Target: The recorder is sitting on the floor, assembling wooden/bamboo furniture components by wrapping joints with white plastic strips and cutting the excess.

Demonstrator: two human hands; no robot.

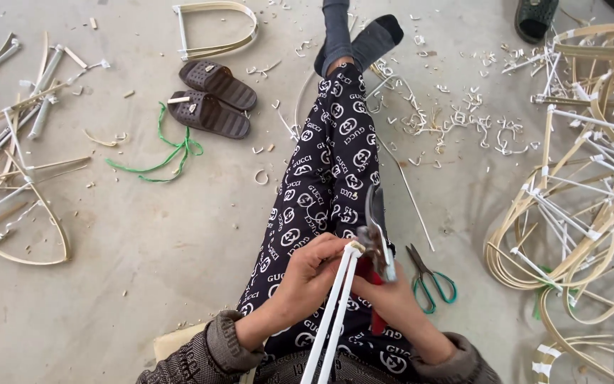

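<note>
left hand [314,274] fingers curled tight around two white-wrapped sticks [332,320] over the lap; right hand [392,295] closed on red-handled shears [376,242], blades at the sticks' tips. green scissors [429,279] lie on the floor.

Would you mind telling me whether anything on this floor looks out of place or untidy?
Yes: pale offcuts lie scattered over the concrete floor beside the outstretched legs, a green cord trails loose by the brown slippers, and green-handled scissors lie open near the right hand.
</note>
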